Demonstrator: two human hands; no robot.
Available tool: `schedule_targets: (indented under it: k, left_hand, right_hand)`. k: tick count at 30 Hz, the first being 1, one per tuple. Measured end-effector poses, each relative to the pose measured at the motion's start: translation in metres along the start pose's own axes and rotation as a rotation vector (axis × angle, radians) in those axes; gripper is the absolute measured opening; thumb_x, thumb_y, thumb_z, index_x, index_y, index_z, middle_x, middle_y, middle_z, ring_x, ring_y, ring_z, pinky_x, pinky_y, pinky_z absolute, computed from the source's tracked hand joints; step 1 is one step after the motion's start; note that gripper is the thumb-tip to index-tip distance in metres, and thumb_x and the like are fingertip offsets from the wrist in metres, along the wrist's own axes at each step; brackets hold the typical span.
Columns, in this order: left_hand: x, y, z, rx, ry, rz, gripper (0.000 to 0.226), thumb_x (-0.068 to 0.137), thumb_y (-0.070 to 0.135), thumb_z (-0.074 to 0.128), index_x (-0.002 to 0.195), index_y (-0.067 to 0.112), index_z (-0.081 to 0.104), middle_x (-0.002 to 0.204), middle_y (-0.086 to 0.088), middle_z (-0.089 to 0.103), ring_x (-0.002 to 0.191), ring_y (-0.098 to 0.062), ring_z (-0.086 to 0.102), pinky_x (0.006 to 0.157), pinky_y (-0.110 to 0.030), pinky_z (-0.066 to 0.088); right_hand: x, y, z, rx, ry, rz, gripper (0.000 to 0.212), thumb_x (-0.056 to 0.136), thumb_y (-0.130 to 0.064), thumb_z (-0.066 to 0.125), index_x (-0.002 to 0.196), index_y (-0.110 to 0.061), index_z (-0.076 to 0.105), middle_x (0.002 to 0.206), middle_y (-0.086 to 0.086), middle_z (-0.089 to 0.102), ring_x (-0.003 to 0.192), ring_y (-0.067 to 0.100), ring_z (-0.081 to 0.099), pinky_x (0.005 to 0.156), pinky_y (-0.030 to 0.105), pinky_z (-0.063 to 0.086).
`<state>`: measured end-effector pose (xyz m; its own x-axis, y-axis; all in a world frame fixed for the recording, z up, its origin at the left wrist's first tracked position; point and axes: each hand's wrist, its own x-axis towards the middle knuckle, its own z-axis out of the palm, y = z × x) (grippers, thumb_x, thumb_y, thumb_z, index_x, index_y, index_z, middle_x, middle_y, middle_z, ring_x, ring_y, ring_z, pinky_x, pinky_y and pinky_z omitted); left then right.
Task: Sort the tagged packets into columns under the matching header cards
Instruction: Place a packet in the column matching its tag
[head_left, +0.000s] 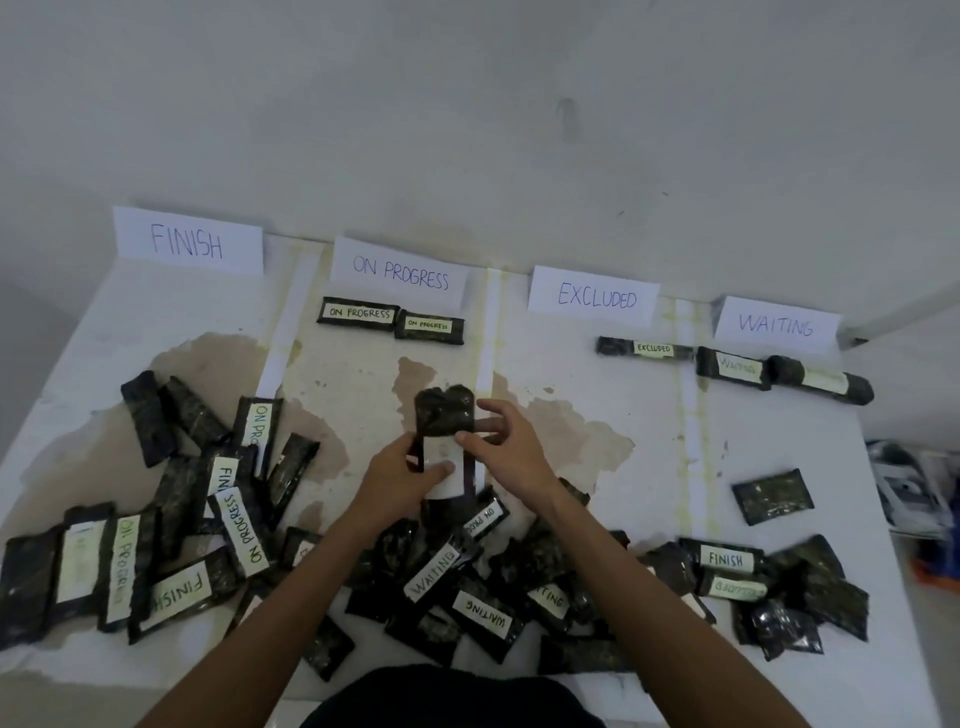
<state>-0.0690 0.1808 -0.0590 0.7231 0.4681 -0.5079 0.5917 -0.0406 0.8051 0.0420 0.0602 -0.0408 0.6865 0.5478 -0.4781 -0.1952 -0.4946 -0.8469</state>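
A person at a stained white table (649, 467) holds one dark packet (445, 413) upright above the middle of the table, between the ON PROGRESS and EXCLUDED columns. The left hand (397, 480) grasps its lower part with the thumb pressed on its white tag (441, 465), and the right hand (511, 449) pinches its right edge. The writing on the tag cannot be read.

Four paper header cards stand along the far edge: FINISH (189, 241), ON PROGRESS (400, 273), EXCLUDED (595, 297) and WAITING (776, 325). Two tagged packets (358, 313) lie side by side, touching, just under the ON PROGRESS card. One packet tagged EXCLUDED (644, 348) lies under its card. Two more (732, 366) lie end to end under WAITING, though the tag on the right-hand one is unreadable. Nothing lies under FINISH.

A loose heap of unsorted packets (244, 535) sprawls across the near side, tags facing every way. A single packet (772, 496) lies apart, face down, on the right.
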Motion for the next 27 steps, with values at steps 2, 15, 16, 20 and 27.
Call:
schedule_targets:
  k: [2,15,16,20,27]
  left_hand:
    - [0.002,0.007,0.01,-0.187,0.051,-0.083,0.027,0.084,0.022,0.065,0.11,0.016,0.059,0.101,-0.004,0.068,0.087,-0.015,0.065,0.068,-0.028,0.055]
    - [0.003,0.057,0.082,0.081,-0.146,0.075,0.036,0.083,0.036,0.063,0.117,0.024,0.055,0.104,0.005,0.063,0.095,-0.012,0.06,0.08,-0.029,0.05]
    - [0.003,0.064,0.089,0.169,-0.161,0.115,0.04,0.083,0.039,0.063,0.119,0.025,0.053,0.106,0.005,0.061,0.097,-0.013,0.058,0.082,-0.031,0.049]
    - [0.013,0.083,0.124,0.461,-0.183,0.242,0.058,0.081,0.047,0.06,0.131,0.024,0.043,0.122,0.002,0.054,0.111,-0.017,0.052,0.09,-0.035,0.044]
    - [0.031,0.121,0.211,0.564,-0.197,0.365,0.056,0.085,0.033,0.059,0.136,0.02,0.038,0.132,-0.004,0.05,0.122,-0.022,0.043,0.098,-0.037,0.039]
  right_hand:
    - [-0.007,0.002,-0.001,-0.095,-0.017,-0.045,0.055,0.08,-0.031,0.072,0.127,-0.027,0.045,0.113,-0.003,0.06,0.096,0.014,0.063,0.082,0.035,0.057]
    - [-0.04,0.026,-0.083,-0.58,0.182,-0.274,0.081,0.071,-0.029,0.071,0.141,-0.019,0.031,0.123,0.007,0.047,0.104,0.023,0.051,0.079,0.033,0.048]
    - [-0.042,0.03,-0.099,-0.605,0.171,-0.277,0.081,0.071,-0.027,0.071,0.141,-0.017,0.031,0.126,0.009,0.046,0.108,0.024,0.05,0.084,0.034,0.046]
    - [-0.05,0.047,-0.172,-0.693,0.117,-0.247,0.079,0.073,-0.022,0.071,0.141,-0.013,0.032,0.129,0.012,0.045,0.112,0.031,0.049,0.089,0.04,0.046]
    - [-0.059,0.086,-0.299,-0.863,0.179,-0.18,0.077,0.069,-0.012,0.07,0.139,-0.011,0.037,0.132,0.011,0.046,0.118,0.032,0.041,0.098,0.041,0.034]
